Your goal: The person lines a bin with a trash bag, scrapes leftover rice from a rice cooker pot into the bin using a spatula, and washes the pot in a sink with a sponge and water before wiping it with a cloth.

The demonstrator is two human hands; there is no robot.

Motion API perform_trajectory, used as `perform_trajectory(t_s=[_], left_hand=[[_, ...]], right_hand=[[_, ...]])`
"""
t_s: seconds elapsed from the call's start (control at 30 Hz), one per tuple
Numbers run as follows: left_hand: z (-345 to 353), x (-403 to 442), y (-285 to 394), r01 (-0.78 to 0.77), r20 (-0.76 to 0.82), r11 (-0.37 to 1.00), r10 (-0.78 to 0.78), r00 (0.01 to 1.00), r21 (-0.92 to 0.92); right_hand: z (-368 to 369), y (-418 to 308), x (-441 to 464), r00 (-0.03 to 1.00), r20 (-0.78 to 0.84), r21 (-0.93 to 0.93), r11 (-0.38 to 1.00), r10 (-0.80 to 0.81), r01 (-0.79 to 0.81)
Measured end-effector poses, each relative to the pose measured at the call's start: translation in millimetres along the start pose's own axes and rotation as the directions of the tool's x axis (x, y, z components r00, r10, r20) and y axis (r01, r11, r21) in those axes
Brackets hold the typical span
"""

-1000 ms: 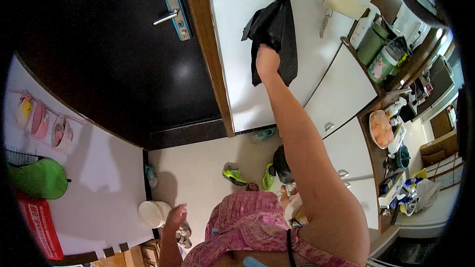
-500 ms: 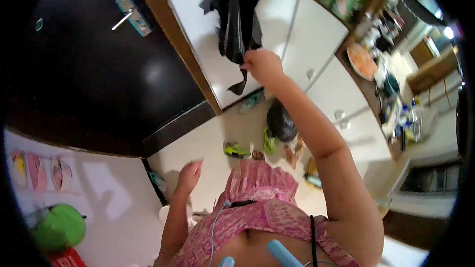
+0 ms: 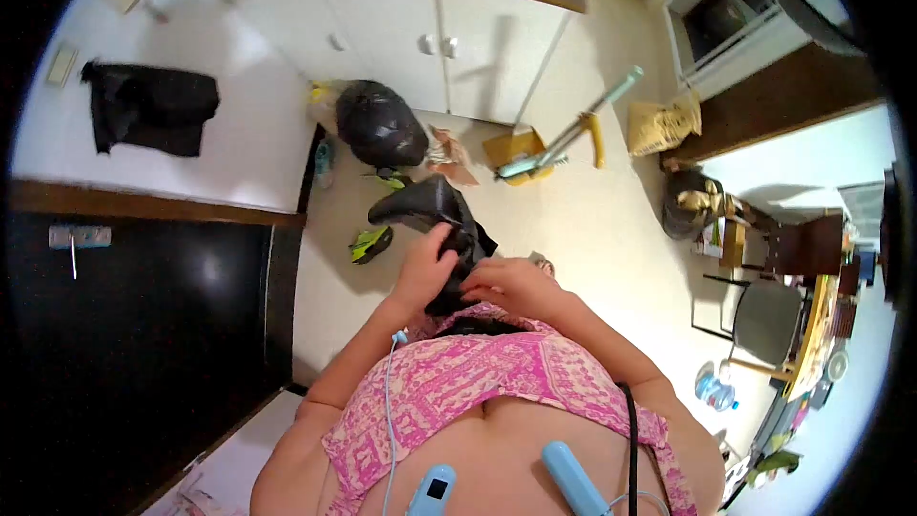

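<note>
A thin black plastic bag (image 3: pixel 430 201) is bunched up in front of my waist. My left hand (image 3: pixel 422 268) is closed on its near left side, thumb and fingers gripping the film. On the other side, my right hand (image 3: pixel 511 284) has its bent fingers on the same bag; the fingertips are partly lost against the black. More black plastic (image 3: pixel 153 107) hangs flat against the white wall at upper left. Beyond my hands, a filled black garbage bag (image 3: pixel 380 124) stands on the floor against the cabinet.
At left is a dark door (image 3: pixel 143 354). Green-and-black shoes (image 3: pixel 371 245) lie on the floor left of my hands. A dustpan (image 3: pixel 521 155) with a long-handled tool stands by the white cabinets (image 3: pixel 382 29). Farther right are a brown sack (image 3: pixel 664 126) and a chair (image 3: pixel 764 320).
My right hand has come down from the wall to my waist with a black bag. My left hand, empty before, now grips it too. The view has turned rightward.
</note>
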State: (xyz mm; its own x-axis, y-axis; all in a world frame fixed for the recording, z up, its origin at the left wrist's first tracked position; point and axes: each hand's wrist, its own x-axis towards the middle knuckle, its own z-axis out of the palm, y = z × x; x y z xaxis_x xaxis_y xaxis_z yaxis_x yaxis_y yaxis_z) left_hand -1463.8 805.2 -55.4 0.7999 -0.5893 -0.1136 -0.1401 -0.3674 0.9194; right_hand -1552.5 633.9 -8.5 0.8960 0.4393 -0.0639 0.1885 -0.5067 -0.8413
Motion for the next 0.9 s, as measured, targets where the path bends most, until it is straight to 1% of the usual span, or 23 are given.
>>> perform_trajectory(t_s=[0.03,0.07,0.1,0.13,0.17,0.2,0.23,0.27,0.33,0.4,0.43,0.47,0.53,0.57,0.6,0.63,0.67,0.7,0.73,0.77,0.8,0.87,0.9], left_hand=[[22,11,15,-0.149,0.136,0.970,0.124,0.983,0.191],[47,25,31,-0.120,0.379,0.984,0.063,0.923,0.129],[74,36,46,-0.180,0.491,0.979,0.111,0.864,0.096],[105,49,57,-0.233,0.591,0.971,0.156,0.791,0.056],[137,66,65,-0.210,0.729,0.969,0.052,0.682,0.127],[175,81,71,-0.215,0.730,0.969,0.061,0.680,0.119],[218,95,77,-0.231,0.749,0.973,0.139,0.648,0.020],[251,110,95,-0.246,0.759,0.966,0.222,0.613,-0.084],[290,138,139,-0.169,0.811,0.979,0.192,0.552,-0.117],[311,158,178,0.004,0.823,0.984,0.148,0.548,-0.179],[319,173,193,0.042,0.830,0.993,0.065,0.554,-0.107],[324,189,199,0.034,0.828,0.994,0.069,0.556,-0.106],[337,220,206,-0.292,0.640,0.951,0.166,0.751,0.096],[342,244,225,-0.219,0.605,0.954,0.052,0.795,0.206],[349,265,238,-0.252,0.503,0.927,0.082,0.860,0.278],[362,293,236,-0.279,0.425,0.929,0.156,0.892,0.243],[374,324,233,-0.309,0.344,0.928,0.226,0.911,0.207],[386,354,234,-0.311,0.357,0.930,0.228,0.906,0.197],[400,383,239,-0.365,0.252,0.910,0.313,0.916,0.198],[412,417,248,-0.416,0.133,0.885,0.396,0.909,0.207],[422,455,257,-0.428,0.126,0.882,0.410,0.903,0.198],[438,514,276,-0.545,-0.087,0.836,0.549,0.831,0.066],[443,544,287,-0.560,-0.135,0.824,0.566,0.813,0.081]], right_hand=[[-19,9,-26,0.980,-0.199,0.058,0.998,0.012,-0.001],[-42,23,-57,0.922,-0.385,0.109,0.994,0.036,0.007],[-68,42,-85,0.924,-0.381,0.013,0.998,-0.046,0.055],[-89,56,-109,0.922,-0.386,0.015,0.999,-0.030,0.039],[-113,68,-132,0.925,-0.380,0.076,0.996,-0.007,0.038],[-136,85,-154,0.927,-0.374,0.129,0.991,0.005,0.047],[-154,118,-183,0.963,-0.266,0.077,0.997,0.049,-0.030],[-169,147,-206,0.961,-0.269,0.073,0.996,0.059,-0.041],[-200,188,-249,0.982,-0.103,0.434,0.896,0.156,-0.097],[-236,206,-281,0.988,-0.027,0.441,0.889,0.152,-0.125],[-263,211,-293,0.961,0.069,0.459,0.847,0.267,-0.268],[-286,217,-301,0.914,0.159,0.465,0.789,0.372,-0.402],[-326,250,-308,0.953,0.004,0.315,0.904,0.302,-0.288],[-356,257,-306,0.939,-0.014,0.270,0.905,0.345,-0.328],[-376,272,-303,0.929,-0.112,0.294,0.905,0.353,-0.308],[-397,291,-301,0.923,-0.153,0.243,0.919,0.354,-0.312],[-418,308,-299,0.913,-0.195,0.193,0.927,0.357,-0.321],[-443,319,-295,0.887,-0.185,0.208,0.899,0.424,-0.386],[-466,323,-292,0.853,-0.171,0.218,0.863,0.494,-0.456],[-484,339,-290,0.836,-0.163,0.401,0.810,0.523,-0.429],[-511,348,-285,0.834,-0.172,0.386,0.815,0.525,-0.433],[-558,353,-279,0.771,-0.283,0.371,0.807,0.570,-0.460],[-579,365,-277,0.769,-0.266,0.433,0.785,0.581,-0.444]])
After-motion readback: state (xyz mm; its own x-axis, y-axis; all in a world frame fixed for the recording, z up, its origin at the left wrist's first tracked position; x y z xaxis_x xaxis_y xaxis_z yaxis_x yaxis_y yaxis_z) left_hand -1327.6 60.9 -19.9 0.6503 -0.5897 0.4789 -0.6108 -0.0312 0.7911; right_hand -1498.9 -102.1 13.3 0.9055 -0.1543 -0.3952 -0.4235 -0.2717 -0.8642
